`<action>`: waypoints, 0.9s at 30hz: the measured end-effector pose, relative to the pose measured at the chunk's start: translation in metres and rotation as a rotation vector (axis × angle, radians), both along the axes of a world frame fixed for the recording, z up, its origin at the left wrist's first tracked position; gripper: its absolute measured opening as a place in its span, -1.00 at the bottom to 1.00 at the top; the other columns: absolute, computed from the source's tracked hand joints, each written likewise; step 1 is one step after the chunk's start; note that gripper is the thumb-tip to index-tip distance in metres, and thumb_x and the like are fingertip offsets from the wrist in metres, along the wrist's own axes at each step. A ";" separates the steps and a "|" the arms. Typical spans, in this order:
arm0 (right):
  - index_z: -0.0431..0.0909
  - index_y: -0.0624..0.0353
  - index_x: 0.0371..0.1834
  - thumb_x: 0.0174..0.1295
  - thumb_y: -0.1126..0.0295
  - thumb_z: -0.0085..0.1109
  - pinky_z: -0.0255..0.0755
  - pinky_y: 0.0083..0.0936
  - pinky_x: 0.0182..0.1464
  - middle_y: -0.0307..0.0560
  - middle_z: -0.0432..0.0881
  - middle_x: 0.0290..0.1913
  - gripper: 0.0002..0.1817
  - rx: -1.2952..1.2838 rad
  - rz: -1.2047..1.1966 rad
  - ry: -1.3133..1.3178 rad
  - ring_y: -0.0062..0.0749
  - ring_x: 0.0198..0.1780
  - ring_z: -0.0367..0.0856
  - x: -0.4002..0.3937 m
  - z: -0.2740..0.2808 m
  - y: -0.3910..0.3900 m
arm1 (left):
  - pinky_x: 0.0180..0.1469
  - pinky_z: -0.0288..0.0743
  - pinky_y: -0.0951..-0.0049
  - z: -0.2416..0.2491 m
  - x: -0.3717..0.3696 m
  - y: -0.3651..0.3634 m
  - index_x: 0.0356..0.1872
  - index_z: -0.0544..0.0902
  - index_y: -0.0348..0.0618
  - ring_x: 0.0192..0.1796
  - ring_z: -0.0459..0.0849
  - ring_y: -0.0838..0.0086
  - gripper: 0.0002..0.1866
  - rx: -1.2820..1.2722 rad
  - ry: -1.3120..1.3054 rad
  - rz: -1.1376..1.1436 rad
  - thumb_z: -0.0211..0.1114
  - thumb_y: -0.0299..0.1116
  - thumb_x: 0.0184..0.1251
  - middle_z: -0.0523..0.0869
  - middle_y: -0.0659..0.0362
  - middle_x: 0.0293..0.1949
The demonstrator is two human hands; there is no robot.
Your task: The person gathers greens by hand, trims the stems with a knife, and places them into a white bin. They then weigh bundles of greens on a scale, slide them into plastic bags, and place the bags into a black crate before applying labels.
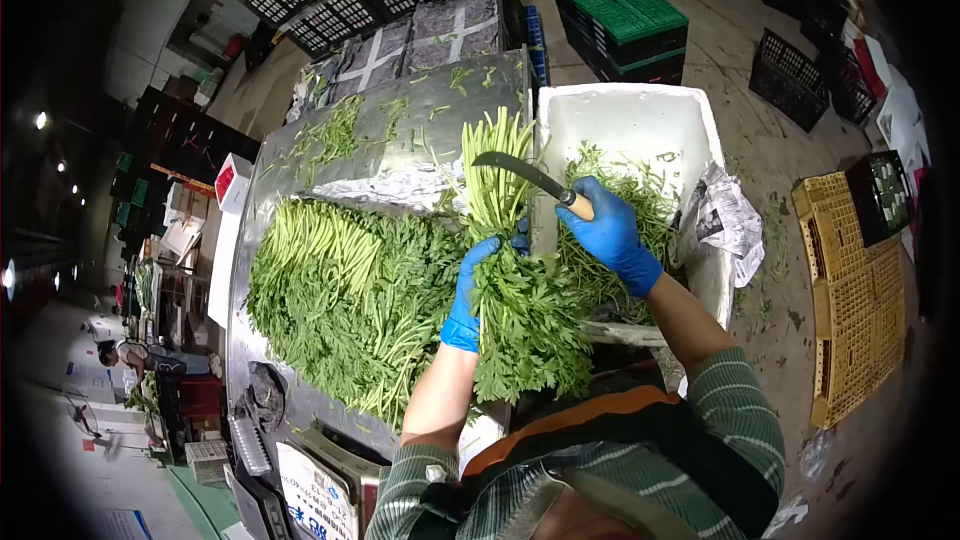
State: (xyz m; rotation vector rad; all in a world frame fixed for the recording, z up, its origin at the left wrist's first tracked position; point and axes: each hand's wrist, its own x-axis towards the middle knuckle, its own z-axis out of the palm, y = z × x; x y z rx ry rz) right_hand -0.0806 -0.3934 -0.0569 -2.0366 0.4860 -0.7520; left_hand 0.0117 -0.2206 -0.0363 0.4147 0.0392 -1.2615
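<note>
- Left hand (466,292) grips the leafy bunch (515,295); right hand (608,232) grasps the curved knife (532,174).
- Trimming stems (490,202) seems in hand; the next stroke likely calls for steady holding.

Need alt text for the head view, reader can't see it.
A person's blue-gloved left hand grips a bunch of leafy greens while the right hand, also gloved, holds a curved knife over its stems. More greens cover part of the metal table at left; a white foam box holds loose greenery.
</note>
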 end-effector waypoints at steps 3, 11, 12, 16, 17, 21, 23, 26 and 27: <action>0.44 0.14 -0.23 -0.02 0.35 0.27 0.40 -0.45 -0.38 -0.01 0.51 -0.47 -0.71 -0.123 0.017 -0.145 -0.18 -0.48 0.50 -0.007 -0.008 -0.003 | -0.27 0.50 0.50 -0.003 -0.011 -0.010 0.05 0.36 -0.29 -0.28 0.55 0.48 -0.57 -0.102 0.055 -0.057 0.12 -0.36 0.14 0.55 0.18 -0.28; 0.45 0.10 -0.17 -0.12 0.52 0.13 0.40 -0.43 -0.43 -0.01 0.53 -0.46 -0.65 -0.209 0.220 -0.081 -0.14 -0.45 0.54 -0.024 -0.016 -0.002 | -0.27 0.47 0.51 -0.005 -0.036 -0.021 0.04 0.36 -0.30 -0.31 0.52 0.47 -0.55 -0.046 -0.121 -0.158 0.10 -0.33 0.11 0.53 0.17 -0.32; 0.43 0.12 -0.20 -0.15 0.54 0.09 0.39 -0.41 -0.44 0.01 0.52 -0.47 -0.66 -0.182 0.269 -0.057 -0.10 -0.45 0.53 -0.023 -0.016 -0.004 | -0.28 0.46 0.51 -0.004 -0.036 -0.023 0.04 0.37 -0.30 -0.33 0.51 0.48 -0.56 -0.059 -0.110 -0.218 0.09 -0.34 0.11 0.52 0.18 -0.33; 0.40 0.04 -0.24 -0.01 0.35 0.11 0.38 -0.32 -0.47 0.00 0.50 -0.49 -0.76 -0.277 0.090 0.005 -0.07 -0.48 0.52 -0.041 -0.068 -0.022 | -0.18 0.46 0.55 0.005 -0.028 -0.021 -0.08 0.50 -0.28 -0.21 0.56 0.48 -0.61 0.305 -0.156 -0.252 0.16 -0.28 0.08 0.61 0.16 -0.32; 0.42 0.04 -0.22 0.00 0.32 0.12 0.38 -0.29 -0.45 0.01 0.52 -0.46 -0.76 -0.253 -0.004 0.180 -0.07 -0.45 0.53 -0.059 -0.104 -0.022 | -0.07 0.44 0.52 0.022 -0.024 -0.018 -0.16 0.58 -0.25 -0.13 0.58 0.46 -0.65 0.316 -0.247 -0.293 0.20 -0.24 0.06 0.66 0.15 -0.27; 0.46 0.03 -0.22 0.04 0.27 0.13 0.41 -0.26 -0.43 0.03 0.56 -0.46 -0.77 -0.111 -0.232 0.321 -0.04 -0.41 0.56 -0.102 -0.139 -0.016 | 0.06 0.33 0.53 0.019 0.006 -0.030 -0.23 0.66 -0.18 -0.17 0.60 0.44 -0.69 0.700 -1.103 -0.494 0.27 -0.26 -0.01 0.67 0.14 -0.21; 0.46 0.04 -0.24 0.03 0.31 0.14 0.40 -0.30 -0.45 0.04 0.55 -0.46 -0.78 -0.073 -0.227 0.019 -0.04 -0.43 0.55 -0.078 -0.085 -0.009 | 0.00 0.35 0.55 0.010 0.012 -0.042 -0.24 0.65 -0.23 -0.21 0.60 0.44 -0.61 0.741 -1.224 -0.584 0.38 -0.24 -0.12 0.68 0.12 -0.27; 0.46 0.09 -0.24 0.03 0.39 0.13 0.40 -0.35 -0.43 0.10 0.52 -0.41 -0.80 -0.208 -0.078 -0.135 -0.01 -0.42 0.54 -0.049 -0.018 -0.004 | -0.09 0.40 0.48 -0.025 0.020 -0.057 -0.27 0.59 -0.37 -0.24 0.58 0.39 -0.49 0.884 -1.345 -0.604 0.49 -0.23 -0.29 0.66 0.05 -0.34; 0.46 0.10 -0.22 0.01 0.33 0.15 0.41 -0.30 -0.41 0.06 0.54 -0.40 -0.75 -0.194 -0.065 -0.008 -0.01 -0.41 0.54 -0.044 -0.034 -0.007 | -0.09 0.40 0.47 0.000 0.009 -0.061 -0.25 0.57 -0.40 -0.24 0.58 0.36 -0.43 0.794 -1.294 -0.633 0.50 -0.21 -0.32 0.65 0.03 -0.33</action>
